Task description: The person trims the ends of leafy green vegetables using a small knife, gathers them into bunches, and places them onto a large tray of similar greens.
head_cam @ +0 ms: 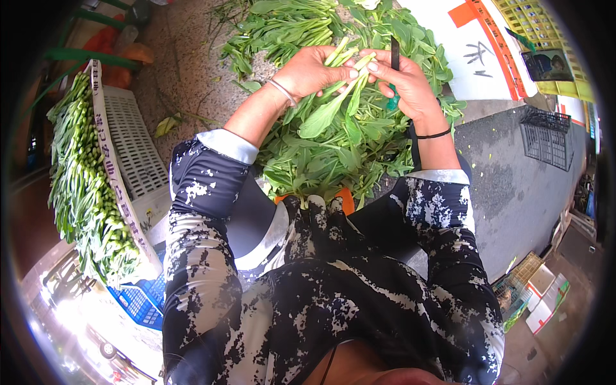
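Note:
My left hand (315,72) grips a few pale-stemmed leafy greens (337,55), their cut ends pointing up. Close beside it, my right hand (402,82) pinches the stem of a leafy sprig (327,113) between thumb and fingers. The sprig's broad leaves hang down between both hands. A small knife (395,50) with a dark blade and green handle is also held in my right hand, blade upward; the fingers hide its middle. Beneath my hands lies a large heap of loose leafy greens (322,159). Beyond my left hand, more greens (288,29) are laid with stems together.
At left, a white foam box (113,168) packed with greens stands beside a pale slotted crate (132,139), above a blue crate (139,303). A white box with orange tape (474,53) and a yellow crate (534,19) are at upper right. A black crate (546,139) stands farther right.

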The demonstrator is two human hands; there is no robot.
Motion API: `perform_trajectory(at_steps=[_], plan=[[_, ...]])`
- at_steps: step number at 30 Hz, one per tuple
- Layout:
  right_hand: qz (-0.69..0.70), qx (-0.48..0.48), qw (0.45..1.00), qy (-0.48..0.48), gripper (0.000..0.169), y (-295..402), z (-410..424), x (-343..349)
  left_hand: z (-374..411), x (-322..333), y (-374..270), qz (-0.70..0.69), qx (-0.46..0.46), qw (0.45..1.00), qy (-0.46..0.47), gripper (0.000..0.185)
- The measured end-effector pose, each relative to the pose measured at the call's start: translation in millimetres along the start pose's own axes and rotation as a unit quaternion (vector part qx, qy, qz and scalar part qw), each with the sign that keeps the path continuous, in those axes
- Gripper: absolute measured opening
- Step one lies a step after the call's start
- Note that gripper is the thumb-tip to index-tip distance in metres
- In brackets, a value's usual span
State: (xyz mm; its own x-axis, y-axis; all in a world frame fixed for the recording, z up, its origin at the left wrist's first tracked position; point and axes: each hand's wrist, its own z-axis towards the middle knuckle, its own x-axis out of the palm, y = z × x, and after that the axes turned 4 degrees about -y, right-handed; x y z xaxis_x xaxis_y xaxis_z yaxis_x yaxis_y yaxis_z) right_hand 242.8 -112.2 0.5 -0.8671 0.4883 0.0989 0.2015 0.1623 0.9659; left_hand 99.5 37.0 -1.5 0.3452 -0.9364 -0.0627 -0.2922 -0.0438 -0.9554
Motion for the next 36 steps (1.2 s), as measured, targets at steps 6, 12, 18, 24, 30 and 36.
perform_trajectory(at_steps=[6,12,18,24,30,36], plan=[[0.005,-0.018,0.999,-0.039,0.034,-5,3,-1,3,-3,4,-0.003,-0.022,1.0,0.015,0.036],[-0.028,-0.006,0.999,-0.025,0.032,-11,2,3,-4,-1,-5,-0.006,-0.046,0.998,0.052,0.04],[-0.003,-0.023,0.999,-0.023,0.033,-11,1,8,2,1,8,0.024,0.001,0.998,0.066,0.034],[0.007,-0.027,0.993,-0.112,0.029,-5,1,11,1,-9,5,-0.149,0.001,0.986,0.069,0.031],[-0.091,-0.026,0.992,-0.077,0.031,0,-9,22,-1,-5,-2,-0.19,-0.013,0.982,0.013,0.02],[-0.077,-0.066,0.993,-0.063,0.014,-15,-11,27,2,1,7,-0.183,-0.045,0.982,0.006,0.026]])
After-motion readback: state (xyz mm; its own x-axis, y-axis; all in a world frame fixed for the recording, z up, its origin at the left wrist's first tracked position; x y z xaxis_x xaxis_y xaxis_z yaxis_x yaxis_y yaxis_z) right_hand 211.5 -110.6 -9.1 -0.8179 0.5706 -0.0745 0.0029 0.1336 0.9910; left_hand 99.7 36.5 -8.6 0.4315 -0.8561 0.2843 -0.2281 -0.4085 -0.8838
